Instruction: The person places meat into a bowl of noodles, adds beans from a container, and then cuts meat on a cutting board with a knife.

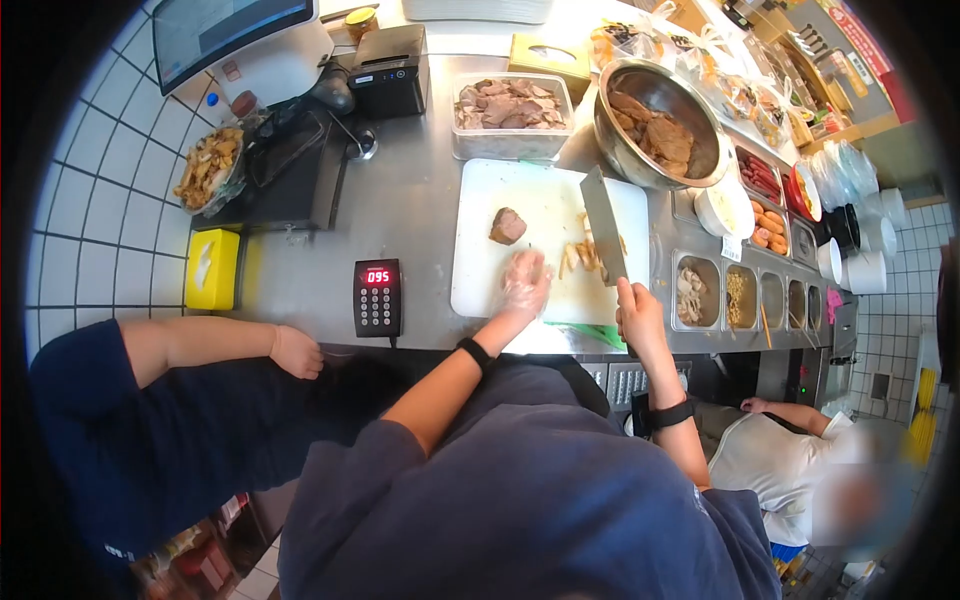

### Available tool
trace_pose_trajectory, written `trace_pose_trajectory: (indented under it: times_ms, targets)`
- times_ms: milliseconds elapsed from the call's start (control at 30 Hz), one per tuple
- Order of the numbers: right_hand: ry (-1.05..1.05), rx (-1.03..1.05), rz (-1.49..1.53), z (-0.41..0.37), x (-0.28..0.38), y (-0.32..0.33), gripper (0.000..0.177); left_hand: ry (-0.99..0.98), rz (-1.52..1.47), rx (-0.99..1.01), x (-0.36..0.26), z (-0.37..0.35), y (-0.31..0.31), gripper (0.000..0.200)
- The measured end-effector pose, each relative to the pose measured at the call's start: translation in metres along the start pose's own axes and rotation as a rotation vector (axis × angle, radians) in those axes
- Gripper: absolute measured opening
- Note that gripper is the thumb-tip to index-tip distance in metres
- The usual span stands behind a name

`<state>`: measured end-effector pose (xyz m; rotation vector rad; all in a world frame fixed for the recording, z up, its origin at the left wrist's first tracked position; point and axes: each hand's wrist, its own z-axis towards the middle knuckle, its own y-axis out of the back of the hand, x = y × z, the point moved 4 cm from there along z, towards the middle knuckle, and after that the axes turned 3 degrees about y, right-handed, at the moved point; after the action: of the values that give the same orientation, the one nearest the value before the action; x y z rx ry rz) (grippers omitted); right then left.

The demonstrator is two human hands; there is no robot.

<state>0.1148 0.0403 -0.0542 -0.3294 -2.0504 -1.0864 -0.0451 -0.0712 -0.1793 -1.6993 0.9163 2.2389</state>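
Observation:
My right hand [641, 318] is closed around the handle of a cleaver [602, 225], its broad blade standing over the right part of a white cutting board [478, 265]. Beside and partly behind the blade lie pale brown cut pieces [578, 257] of food. In a clear plastic glove, my left hand [526, 283] rests low on the board, fingers loosely extended and holding nothing I can see. Just beyond its fingertips sits a chunk of cooked meat [508, 226], apart from the hand.
Beyond the board stand a tub of sliced meat [510, 105] and a steel bowl [612, 95] with large meat pieces. Food pans [697, 322] line the right. A keypad [377, 298] lies left. One person's hand [297, 353] is at left; another person [770, 455] is at right.

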Motion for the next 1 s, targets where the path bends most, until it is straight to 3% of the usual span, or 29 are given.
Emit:
trace_pose_trajectory:
  times_ms: [200,333,533,633,733,833,1000]
  targets:
    - [-0.022,0.0,0.04,-0.005,-0.008,0.005,0.046,0.036,0.134,0.163,-0.04,0.026,-0.033,0.048]
    - [-0.028,-0.002,0.057,-0.006,-0.011,0.008,0.045,0.037,0.281,0.355,-0.043,0.045,-0.053,0.03]
    - [-0.045,0.02,0.063,-0.009,-0.018,0.007,0.046,0.155,0.333,0.466,-0.057,0.047,-0.036,0.023]
    - [-0.047,0.048,0.036,-0.013,-0.013,0.003,0.046,0.136,0.263,0.361,-0.04,0.046,-0.043,0.029]
    - [0.019,0.059,-0.02,-0.007,-0.014,0.0,0.046,0.074,0.194,0.264,-0.027,0.043,-0.045,0.023]
    - [0.085,0.068,-0.09,-0.001,-0.01,0.002,0.046,0.007,0.32,0.231,-0.015,0.039,-0.034,0.023]
    - [0.135,0.107,-0.176,-0.002,0.015,0.009,0.045,0.079,0.076,0.044,-0.004,0.016,0.006,0.019]
